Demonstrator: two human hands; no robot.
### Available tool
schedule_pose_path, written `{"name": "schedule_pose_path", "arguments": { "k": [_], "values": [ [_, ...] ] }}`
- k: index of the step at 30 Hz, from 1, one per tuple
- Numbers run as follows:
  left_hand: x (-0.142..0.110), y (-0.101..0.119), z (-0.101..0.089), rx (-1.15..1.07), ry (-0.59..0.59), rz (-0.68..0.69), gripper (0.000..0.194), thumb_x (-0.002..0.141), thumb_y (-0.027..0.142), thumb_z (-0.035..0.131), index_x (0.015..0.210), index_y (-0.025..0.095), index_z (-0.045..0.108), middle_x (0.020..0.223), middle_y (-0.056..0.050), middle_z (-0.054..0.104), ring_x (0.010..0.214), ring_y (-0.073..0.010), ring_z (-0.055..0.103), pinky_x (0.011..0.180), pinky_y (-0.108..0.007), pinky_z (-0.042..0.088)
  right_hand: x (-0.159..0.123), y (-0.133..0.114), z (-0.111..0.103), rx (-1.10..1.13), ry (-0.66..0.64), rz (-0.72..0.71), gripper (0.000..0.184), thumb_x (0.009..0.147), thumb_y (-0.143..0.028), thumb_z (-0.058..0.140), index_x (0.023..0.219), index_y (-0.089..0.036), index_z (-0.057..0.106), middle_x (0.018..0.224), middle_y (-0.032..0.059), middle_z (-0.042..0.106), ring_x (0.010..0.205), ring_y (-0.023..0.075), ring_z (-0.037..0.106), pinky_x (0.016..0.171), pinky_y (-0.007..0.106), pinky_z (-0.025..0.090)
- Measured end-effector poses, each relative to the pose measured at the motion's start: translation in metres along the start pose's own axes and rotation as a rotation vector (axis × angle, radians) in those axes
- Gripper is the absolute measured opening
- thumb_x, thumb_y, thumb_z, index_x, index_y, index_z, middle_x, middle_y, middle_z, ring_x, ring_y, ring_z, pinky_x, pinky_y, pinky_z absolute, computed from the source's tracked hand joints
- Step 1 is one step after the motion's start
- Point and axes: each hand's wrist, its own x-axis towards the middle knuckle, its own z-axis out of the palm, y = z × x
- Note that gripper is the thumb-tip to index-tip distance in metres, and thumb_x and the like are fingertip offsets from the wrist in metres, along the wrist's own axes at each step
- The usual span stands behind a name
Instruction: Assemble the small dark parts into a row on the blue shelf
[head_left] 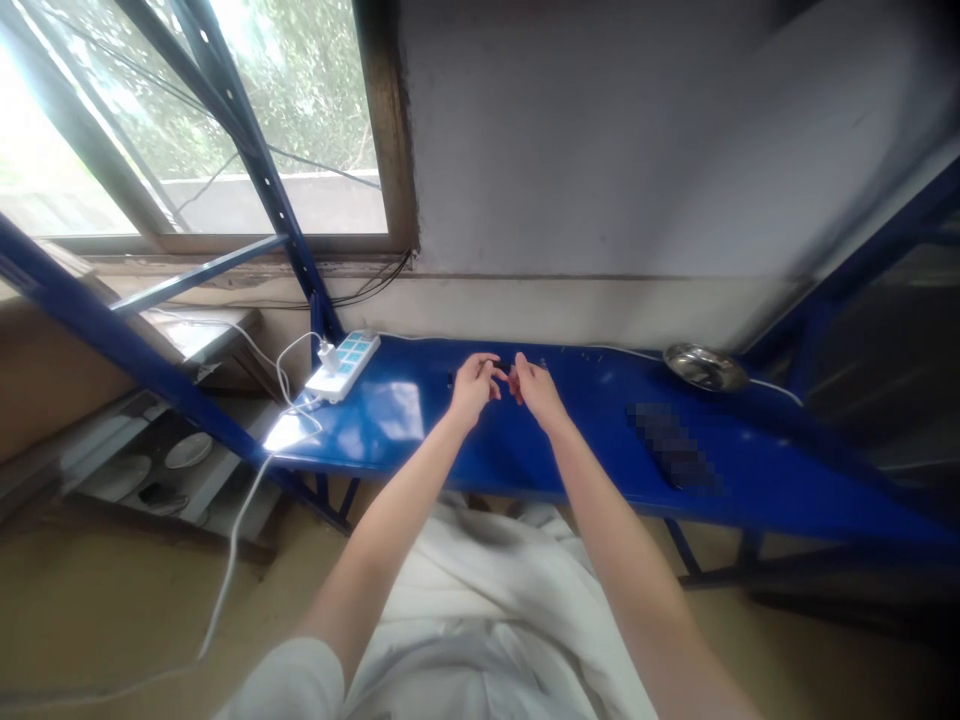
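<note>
Close together above the middle of the blue tabletop point(600, 440), my left hand point(472, 386) and my right hand point(531, 384) face each other with bent fingers. Both are closed in a pinch, thumbs toward the far side. A small, thin dark piece point(505, 368) shows between the fingertips; its kind is too small and blurred to tell. Just left of my left hand, a little dark bit point(450, 380) lies on the blue surface. Tiny specks point(585, 355) are scattered on the table beyond my right hand.
At the table's left end lies a white power strip point(352, 360) with a plug point(328, 356) in it. A white cable point(232, 550) hangs toward the floor. On the right are a shiny metal dish point(705, 368) and a blurred dark oblong object point(675, 445). Blue frame posts point(262, 170) rise left.
</note>
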Motion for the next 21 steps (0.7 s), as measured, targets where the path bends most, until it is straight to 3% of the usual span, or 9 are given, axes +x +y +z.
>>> {"name": "schedule_pose_path", "arguments": {
  "k": [7,16,21],
  "values": [
    [-0.011,0.016,-0.016,0.006,0.035,0.032,0.019,0.088,0.032,0.044,0.093,0.015,0.05,0.062,0.003,0.057,0.037,-0.003,0.046,0.038,-0.015,0.032,-0.002,-0.01,0.009,0.109,0.029,-0.124,0.052,0.078,-0.066,0.037,0.056,-0.02,0.043,0.048,-0.0029,0.043,0.044,0.0089,0.04,0.045,0.022,0.034],
    [-0.007,0.012,-0.036,0.037,0.23,0.019,0.032,0.083,0.046,0.048,0.082,0.014,0.051,0.058,0.002,0.055,0.037,-0.0027,0.043,0.039,-0.016,0.032,0.0,-0.011,-0.009,0.104,-0.024,-0.192,0.038,0.076,-0.056,0.05,0.077,-0.018,0.056,0.068,-0.0001,0.057,0.054,0.0089,0.049,0.055,0.022,0.041],
    [-0.008,0.007,-0.031,0.059,0.115,0.067,0.031,0.077,0.044,0.057,0.08,0.013,0.054,0.059,0.002,0.056,0.038,-0.0029,0.044,0.039,-0.016,0.032,0.001,-0.012,0.001,0.13,0.037,-0.222,0.035,0.075,-0.052,0.052,0.081,-0.017,0.058,0.077,0.0025,0.06,0.063,0.0107,0.053,0.061,0.024,0.043]
  ]
}}
